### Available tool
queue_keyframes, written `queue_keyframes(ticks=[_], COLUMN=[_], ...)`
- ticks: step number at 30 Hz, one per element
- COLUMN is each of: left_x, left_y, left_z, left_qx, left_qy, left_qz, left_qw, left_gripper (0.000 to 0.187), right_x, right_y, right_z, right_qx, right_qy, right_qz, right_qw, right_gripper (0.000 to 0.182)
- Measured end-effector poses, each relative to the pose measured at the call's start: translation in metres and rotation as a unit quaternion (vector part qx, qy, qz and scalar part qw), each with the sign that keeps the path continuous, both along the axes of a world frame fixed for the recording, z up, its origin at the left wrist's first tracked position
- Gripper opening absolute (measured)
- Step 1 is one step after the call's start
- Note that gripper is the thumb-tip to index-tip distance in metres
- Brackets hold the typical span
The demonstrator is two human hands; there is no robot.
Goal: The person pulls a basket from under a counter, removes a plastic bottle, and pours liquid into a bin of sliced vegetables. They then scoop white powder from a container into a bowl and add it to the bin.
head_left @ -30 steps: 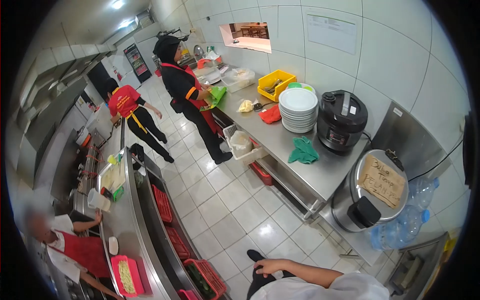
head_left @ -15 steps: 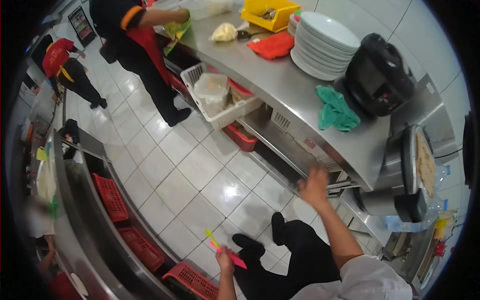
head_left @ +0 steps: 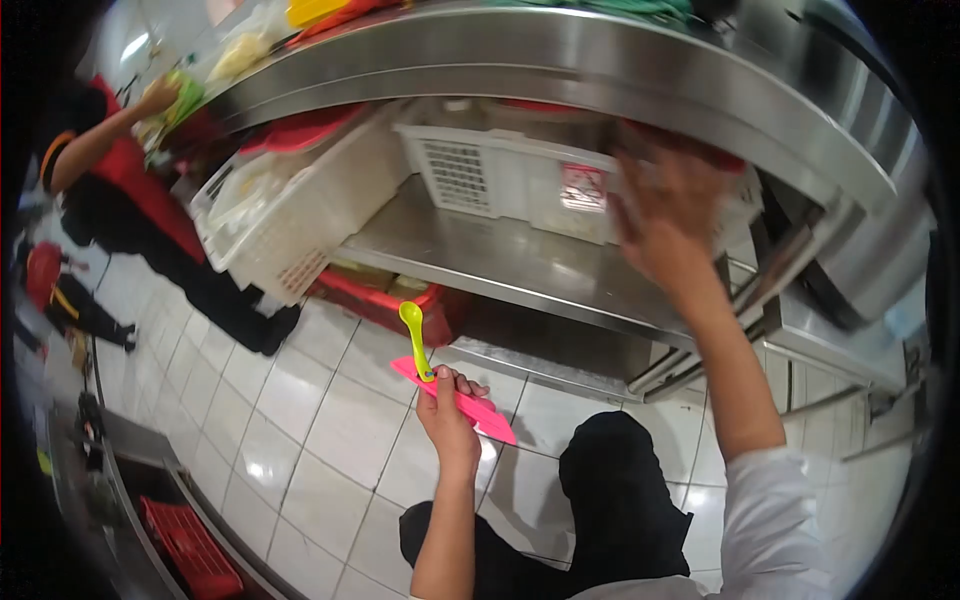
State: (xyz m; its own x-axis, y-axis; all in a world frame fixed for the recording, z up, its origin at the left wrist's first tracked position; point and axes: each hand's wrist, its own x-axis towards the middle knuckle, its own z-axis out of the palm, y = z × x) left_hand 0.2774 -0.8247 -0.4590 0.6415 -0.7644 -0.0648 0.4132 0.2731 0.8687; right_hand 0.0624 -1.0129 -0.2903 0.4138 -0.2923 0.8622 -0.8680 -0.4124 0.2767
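Note:
My left hand (head_left: 452, 415) is closed round a yellow-green spoon (head_left: 413, 335) and a flat pink plastic piece (head_left: 480, 413), held together over the floor. The spoon's bowl points up, and the pink piece slants down to the right. Blurred by motion, my right hand (head_left: 672, 215) reaches under the counter with its thumb apart from the fingers. It overlaps the right part of a white basket (head_left: 525, 180) on the steel shelf (head_left: 470, 240). Red lids (head_left: 545, 108) show inside that basket, just below the counter edge.
Left of the shelf, a second white basket (head_left: 300, 220) juts out, holding bags and a red lid. Below it sits a red crate (head_left: 385, 305). The steel counter edge (head_left: 520, 50) runs above my right hand. A co-worker (head_left: 130, 200) stands at the far left, hands on greens.
My view has turned toward the lower shelf and come closer. The right hand has moved in under the counter to the white basket. My left hand has come up, still holding the spoon and pink piece.

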Motion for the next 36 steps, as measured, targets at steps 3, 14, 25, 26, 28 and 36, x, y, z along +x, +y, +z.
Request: queue_keyframes(ticks=[3,14,25,26,28,36], left_x=[-0.032,0.030,0.021,0.021,0.022,0.017], left_y=[0.016,0.014,-0.056,-0.055,-0.055,-0.030], left_z=[0.001,0.132,0.166,0.166,0.162,0.146], left_qx=[-0.008,-0.103,-0.164,-0.174,-0.174,-0.188], left_qy=[0.031,-0.144,-0.177,-0.183,-0.202,-0.178], left_qz=[-0.051,0.033,0.131,0.133,0.158,0.215], left_qw=[0.998,0.984,0.962,0.958,0.951,0.942], left_gripper=[0.022,0.021,0.034,0.034,0.033,0.034], right_x=[0.037,0.038,0.070,0.071,0.070,0.068], right_y=[-0.005,0.072,0.129,0.133,0.140,0.167], right_z=[0.003,0.008,0.012,0.012,0.010,0.005], right_qx=[0.074,0.118,0.105,0.113,0.099,0.011], right_qy=[-0.045,-0.113,-0.130,-0.136,-0.136,-0.105], right_qz=[0.078,0.107,0.141,0.131,0.124,0.165], right_qw=[0.993,0.981,0.976,0.976,0.978,0.981], right_gripper=[0.040,0.024,0.021,0.022,0.021,0.020])
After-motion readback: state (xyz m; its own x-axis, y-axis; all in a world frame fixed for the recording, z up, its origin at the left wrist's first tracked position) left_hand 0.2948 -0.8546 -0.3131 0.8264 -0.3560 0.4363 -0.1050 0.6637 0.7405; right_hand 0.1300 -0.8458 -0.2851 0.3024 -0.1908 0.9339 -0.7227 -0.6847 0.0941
